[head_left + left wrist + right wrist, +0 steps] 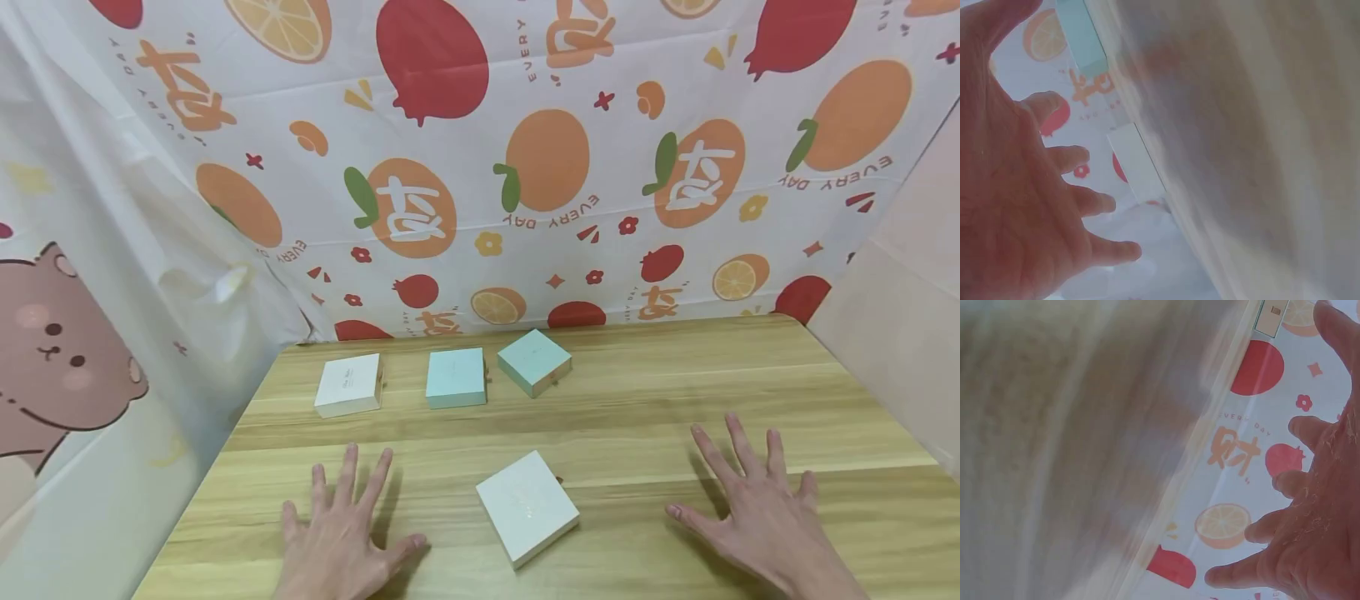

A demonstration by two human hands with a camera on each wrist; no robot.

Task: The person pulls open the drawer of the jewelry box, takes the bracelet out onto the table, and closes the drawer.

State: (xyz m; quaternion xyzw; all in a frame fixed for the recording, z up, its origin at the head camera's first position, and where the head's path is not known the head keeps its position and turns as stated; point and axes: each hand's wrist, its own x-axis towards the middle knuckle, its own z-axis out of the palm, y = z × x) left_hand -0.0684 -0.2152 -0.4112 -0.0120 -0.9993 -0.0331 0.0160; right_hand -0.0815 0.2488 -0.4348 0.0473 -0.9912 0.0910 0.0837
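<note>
My left hand (pixel 337 533) is spread over the near left of the wooden table, fingers straight, holding nothing. On the near right my right hand (pixel 761 508) is spread the same way, also holding nothing. Between them lies a white square box (pixel 528 507), turned at an angle and apart from both hands. Farther back stand another white box (pixel 349 383), a light teal box (pixel 457 377) and a second teal box (pixel 534 362) set cornerwise. In the left wrist view the palm (pixel 1010 187) shows, with a white box (pixel 1136 164) beyond the fingers.
The wood-grain table (pixel 675 400) ends at the back against a white curtain (pixel 480 167) printed with fruit. At the left hangs a pale cloth (pixel 45 500) with a bear picture. A plain pale surface (pixel 907 275) borders the right side.
</note>
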